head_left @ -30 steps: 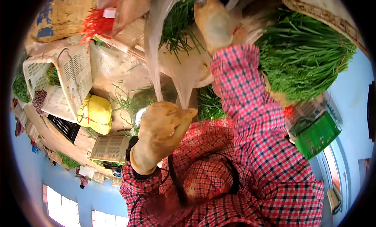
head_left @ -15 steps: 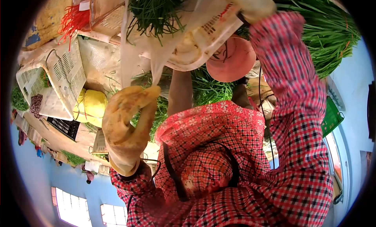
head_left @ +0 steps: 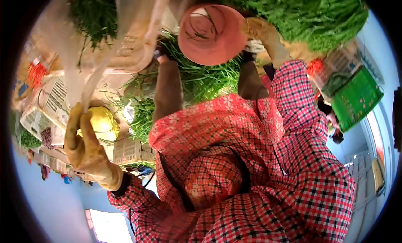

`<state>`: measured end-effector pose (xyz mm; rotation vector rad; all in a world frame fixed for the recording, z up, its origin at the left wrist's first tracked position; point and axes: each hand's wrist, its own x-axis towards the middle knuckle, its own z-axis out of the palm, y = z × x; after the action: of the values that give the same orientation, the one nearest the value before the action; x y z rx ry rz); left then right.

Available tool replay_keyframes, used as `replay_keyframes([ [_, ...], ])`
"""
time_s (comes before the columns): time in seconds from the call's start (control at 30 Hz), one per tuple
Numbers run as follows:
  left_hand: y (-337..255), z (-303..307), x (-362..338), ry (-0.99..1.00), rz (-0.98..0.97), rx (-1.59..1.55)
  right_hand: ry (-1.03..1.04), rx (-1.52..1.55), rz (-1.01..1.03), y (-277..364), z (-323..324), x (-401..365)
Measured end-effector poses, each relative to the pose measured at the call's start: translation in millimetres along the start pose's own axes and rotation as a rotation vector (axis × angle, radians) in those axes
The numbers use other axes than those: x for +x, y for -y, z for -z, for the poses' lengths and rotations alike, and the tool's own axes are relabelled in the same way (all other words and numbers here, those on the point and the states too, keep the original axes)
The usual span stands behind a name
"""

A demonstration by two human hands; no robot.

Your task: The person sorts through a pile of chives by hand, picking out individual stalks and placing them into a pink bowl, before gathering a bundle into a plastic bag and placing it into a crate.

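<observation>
My left hand (head_left: 88,151), in a stained yellowish glove, pinches the edge of a clear plastic bag (head_left: 90,81) between thumb and fingers at the left. Dark green stalks (head_left: 93,16) show in the bag, over a pale crate (head_left: 136,54). With my right hand (head_left: 266,35), also gloved, I grip the right rim of a pink bucket (head_left: 211,50). A few green strands lie inside the bucket. Loose green stalks (head_left: 209,81) cover the floor below it, between my legs.
A large heap of greens (head_left: 310,16) fills the top right. A green crate (head_left: 356,98) stands at the right, with a person (head_left: 337,136) partly visible nearby. To the left are a yellow bundle (head_left: 100,123), white crates (head_left: 54,96) and red ties (head_left: 37,75).
My right hand has moved from the pale crate to the pink bucket's rim. The view has shifted, with the bag, pale crate and left hand now further left; the left hand still holds the bag.
</observation>
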<state>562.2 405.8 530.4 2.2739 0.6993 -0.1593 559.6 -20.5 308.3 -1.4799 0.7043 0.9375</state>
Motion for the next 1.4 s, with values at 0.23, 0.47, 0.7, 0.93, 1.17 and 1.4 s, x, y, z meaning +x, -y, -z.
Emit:
replay_keyframes([
  [0.23, 8, -2, 15, -0.022, -0.104, 0.056, 0.083, -0.288, 0.189, -25, 3, 16],
  [0.47, -21, -12, 14, -0.327, -0.493, 0.323, -0.630, -1.171, 0.244, -70, -11, 37],
  [0.7, -43, -56, -45, 0.280, -0.413, 0.142, -0.491, -0.916, -0.261, -125, 1, 69],
  [0.93, 30, -121, -45, 0.443, 0.076, 0.155, -0.051, -1.516, 0.079, -91, -3, 46],
  [1.17, 51, -149, -35, 0.696, 0.514, 0.262, -0.022, -1.003, -0.312, 19, -26, -29],
  [1.4, 126, -164, -80, 0.704, -0.009, 0.307, -0.163, -1.121, -0.017, -1, -36, -64],
])
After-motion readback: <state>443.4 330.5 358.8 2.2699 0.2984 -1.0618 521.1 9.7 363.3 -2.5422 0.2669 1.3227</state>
